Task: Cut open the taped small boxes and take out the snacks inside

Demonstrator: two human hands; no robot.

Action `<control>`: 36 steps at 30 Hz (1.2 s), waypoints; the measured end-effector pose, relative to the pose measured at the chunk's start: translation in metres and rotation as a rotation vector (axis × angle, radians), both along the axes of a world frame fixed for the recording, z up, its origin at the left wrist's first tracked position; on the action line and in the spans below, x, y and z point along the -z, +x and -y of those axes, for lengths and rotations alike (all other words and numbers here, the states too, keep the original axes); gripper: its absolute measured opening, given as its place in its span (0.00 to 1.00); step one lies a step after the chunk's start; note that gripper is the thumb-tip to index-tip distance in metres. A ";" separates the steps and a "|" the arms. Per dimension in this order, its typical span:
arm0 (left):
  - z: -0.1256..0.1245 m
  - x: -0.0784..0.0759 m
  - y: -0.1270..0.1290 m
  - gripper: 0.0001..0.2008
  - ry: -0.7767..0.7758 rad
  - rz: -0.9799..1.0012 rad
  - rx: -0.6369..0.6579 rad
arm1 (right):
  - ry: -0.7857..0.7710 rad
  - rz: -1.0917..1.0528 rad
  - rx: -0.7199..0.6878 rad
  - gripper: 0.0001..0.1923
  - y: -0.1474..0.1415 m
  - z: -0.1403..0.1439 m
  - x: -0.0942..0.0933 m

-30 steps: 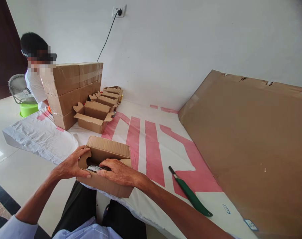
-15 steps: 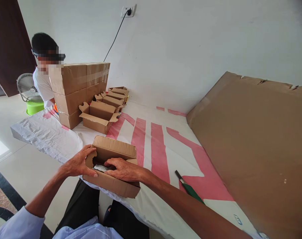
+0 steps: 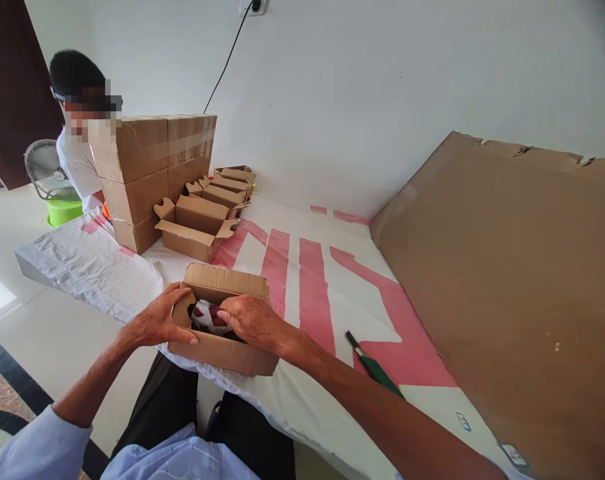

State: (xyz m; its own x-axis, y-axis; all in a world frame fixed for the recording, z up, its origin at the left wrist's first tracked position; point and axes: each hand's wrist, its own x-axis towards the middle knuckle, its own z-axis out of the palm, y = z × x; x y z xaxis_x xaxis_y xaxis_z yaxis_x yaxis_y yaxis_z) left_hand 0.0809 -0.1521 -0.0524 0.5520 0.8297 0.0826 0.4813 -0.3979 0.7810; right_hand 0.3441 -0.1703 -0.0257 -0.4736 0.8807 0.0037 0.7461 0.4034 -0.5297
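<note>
In front of me an open cardboard box [image 3: 222, 357] sits at the table's near edge, its flaps raised. My left hand [image 3: 165, 317] grips the box's left end, thumb on the near wall and fingers on the end flap. Inside the box lies a white and dark-red packet [image 3: 210, 315]; its exact kind is unclear. My right hand [image 3: 252, 321] reaches into the box from the right, fingers closed on the packet's right end. The lower part of the packet is hidden by the box wall.
Several open cardboard boxes [image 3: 187, 241] stand in a row beyond, beside a stack of taped cartons [image 3: 142, 147]. A co-worker [image 3: 77, 147] sits behind the stack. A green-bladed tool [image 3: 377, 373] lies to the right, near a large cardboard sheet [image 3: 507, 280].
The packet has been lifted and turned, now showing dark red as well as white. My right hand has risen slightly and closed on it. The view has shifted a little.
</note>
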 end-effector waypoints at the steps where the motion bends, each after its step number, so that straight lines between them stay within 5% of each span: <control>1: 0.000 -0.001 0.000 0.54 0.006 0.003 0.002 | 0.019 -0.083 0.036 0.20 0.004 0.001 -0.003; 7: -0.004 0.000 -0.001 0.63 0.046 0.062 -0.017 | 0.050 -0.506 0.207 0.26 0.022 0.012 -0.020; 14: -0.006 -0.001 -0.002 0.64 -0.014 0.029 -0.046 | -0.020 -0.915 0.419 0.29 0.042 0.001 -0.017; 19: -0.019 -0.033 0.007 0.49 -0.026 0.214 -0.111 | -0.073 -1.159 0.382 0.28 0.045 -0.020 -0.025; 25: -0.037 -0.066 0.046 0.34 -0.172 0.526 0.040 | -0.151 -1.169 0.335 0.30 0.034 -0.047 -0.034; 30: -0.047 -0.054 0.063 0.34 -0.298 0.744 -0.115 | -0.239 -1.336 0.304 0.30 0.041 -0.051 -0.024; 36: -0.051 -0.044 0.070 0.29 -0.447 1.061 -0.243 | -0.329 -1.450 0.227 0.29 0.039 -0.045 0.011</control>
